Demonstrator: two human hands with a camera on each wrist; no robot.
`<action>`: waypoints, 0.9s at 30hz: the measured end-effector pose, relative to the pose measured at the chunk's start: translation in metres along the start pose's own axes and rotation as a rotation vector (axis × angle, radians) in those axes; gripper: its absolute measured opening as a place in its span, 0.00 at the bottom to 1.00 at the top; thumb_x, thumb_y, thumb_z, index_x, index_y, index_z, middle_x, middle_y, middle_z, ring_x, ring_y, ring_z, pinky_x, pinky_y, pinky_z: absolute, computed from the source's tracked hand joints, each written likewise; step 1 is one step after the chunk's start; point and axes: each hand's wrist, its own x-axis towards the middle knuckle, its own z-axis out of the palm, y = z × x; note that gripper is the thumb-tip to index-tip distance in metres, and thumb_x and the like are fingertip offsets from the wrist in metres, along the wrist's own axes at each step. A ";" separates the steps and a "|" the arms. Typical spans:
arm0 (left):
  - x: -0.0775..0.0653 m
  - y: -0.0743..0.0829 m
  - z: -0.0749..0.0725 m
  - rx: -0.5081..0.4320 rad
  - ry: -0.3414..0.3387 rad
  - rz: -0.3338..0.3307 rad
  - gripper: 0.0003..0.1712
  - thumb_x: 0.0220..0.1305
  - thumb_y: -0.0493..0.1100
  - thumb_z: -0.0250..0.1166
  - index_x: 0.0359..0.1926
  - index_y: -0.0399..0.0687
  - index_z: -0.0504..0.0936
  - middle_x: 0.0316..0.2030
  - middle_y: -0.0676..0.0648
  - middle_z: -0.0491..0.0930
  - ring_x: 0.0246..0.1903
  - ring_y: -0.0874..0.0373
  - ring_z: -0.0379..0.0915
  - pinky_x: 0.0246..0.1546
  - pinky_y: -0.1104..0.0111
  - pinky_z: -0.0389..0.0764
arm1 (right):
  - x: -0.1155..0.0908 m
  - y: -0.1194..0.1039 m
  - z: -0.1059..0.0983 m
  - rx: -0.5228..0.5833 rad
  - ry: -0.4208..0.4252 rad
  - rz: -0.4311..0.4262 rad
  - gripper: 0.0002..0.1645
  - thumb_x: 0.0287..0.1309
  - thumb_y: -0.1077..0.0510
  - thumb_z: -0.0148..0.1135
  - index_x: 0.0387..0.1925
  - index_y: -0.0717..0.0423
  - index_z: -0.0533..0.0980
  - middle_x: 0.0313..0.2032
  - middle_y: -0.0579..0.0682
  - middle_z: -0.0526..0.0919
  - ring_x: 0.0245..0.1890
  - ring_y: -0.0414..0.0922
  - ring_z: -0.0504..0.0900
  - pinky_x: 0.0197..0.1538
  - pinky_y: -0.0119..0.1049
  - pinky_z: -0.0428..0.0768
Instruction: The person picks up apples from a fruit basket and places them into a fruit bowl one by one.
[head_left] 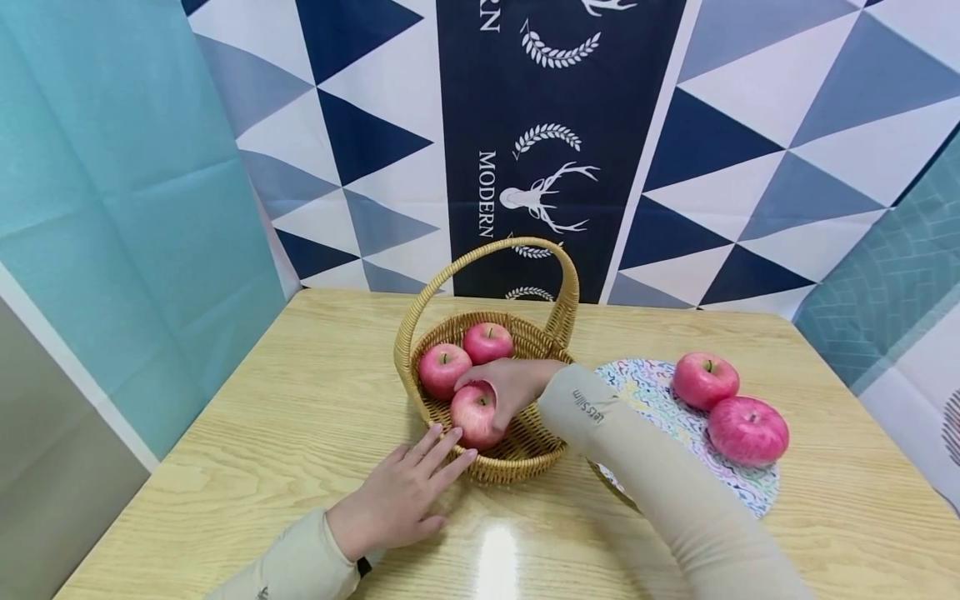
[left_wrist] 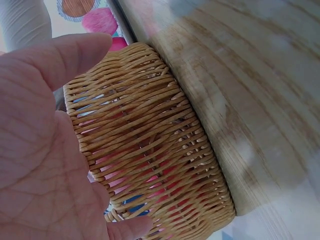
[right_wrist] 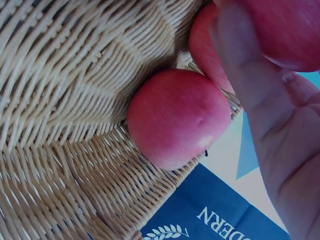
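A wicker basket (head_left: 517,475) with a tall arched handle stands mid-table. Inside it, two red apples (head_left: 445,371) lie toward the left and back. My right hand (head_left: 517,379) reaches over the basket and grips a third apple (head_left: 474,417) at its front left; in the right wrist view this apple (right_wrist: 292,30) sits between thumb and fingers. My left hand (head_left: 401,496) has its fingers extended, fingertips right at the basket's front-left rim. The left wrist view shows its palm (left_wrist: 30,150) beside the woven wall (left_wrist: 150,135).
Right of the basket is a round patterned mat (head_left: 660,417), partly hidden by my right sleeve (head_left: 675,492). Two more apples (head_left: 748,431) lie at its right side. A patterned cloth (head_left: 555,108) hangs behind the wooden table (head_left: 300,383).
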 end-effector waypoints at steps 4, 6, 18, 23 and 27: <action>0.000 0.000 0.000 -0.019 -0.015 -0.004 0.45 0.56 0.59 0.67 0.70 0.48 0.62 0.70 0.40 0.59 0.67 0.42 0.56 0.52 0.51 0.74 | -0.001 -0.001 -0.003 -0.018 0.057 -0.010 0.43 0.31 0.61 0.66 0.57 0.65 0.69 0.52 0.52 0.76 0.50 0.42 0.74 0.56 0.33 0.71; 0.000 0.000 -0.001 -0.026 -0.020 -0.006 0.45 0.56 0.59 0.67 0.71 0.48 0.62 0.70 0.40 0.58 0.68 0.42 0.55 0.52 0.51 0.74 | -0.001 -0.002 -0.003 -0.017 0.083 -0.022 0.43 0.31 0.60 0.66 0.57 0.65 0.69 0.52 0.52 0.76 0.50 0.42 0.74 0.56 0.34 0.71; 0.000 0.001 -0.002 -0.032 -0.006 0.002 0.46 0.56 0.58 0.67 0.71 0.48 0.61 0.70 0.40 0.58 0.68 0.42 0.55 0.52 0.51 0.74 | -0.007 -0.004 -0.006 0.013 0.147 0.013 0.41 0.30 0.60 0.64 0.56 0.63 0.69 0.50 0.51 0.76 0.48 0.42 0.74 0.54 0.35 0.72; 0.000 0.000 -0.005 -0.039 -0.021 0.008 0.46 0.57 0.58 0.67 0.71 0.48 0.60 0.70 0.40 0.57 0.68 0.42 0.55 0.53 0.51 0.74 | -0.008 -0.008 -0.011 -0.044 0.174 0.021 0.42 0.31 0.58 0.65 0.57 0.63 0.68 0.52 0.52 0.75 0.50 0.45 0.73 0.56 0.38 0.72; 0.000 0.000 -0.008 -0.040 -0.024 0.009 0.46 0.57 0.58 0.67 0.72 0.47 0.59 0.70 0.39 0.57 0.68 0.42 0.55 0.52 0.50 0.74 | -0.009 -0.017 -0.020 -0.087 0.202 0.053 0.44 0.32 0.55 0.66 0.59 0.61 0.69 0.54 0.53 0.73 0.55 0.49 0.69 0.58 0.43 0.71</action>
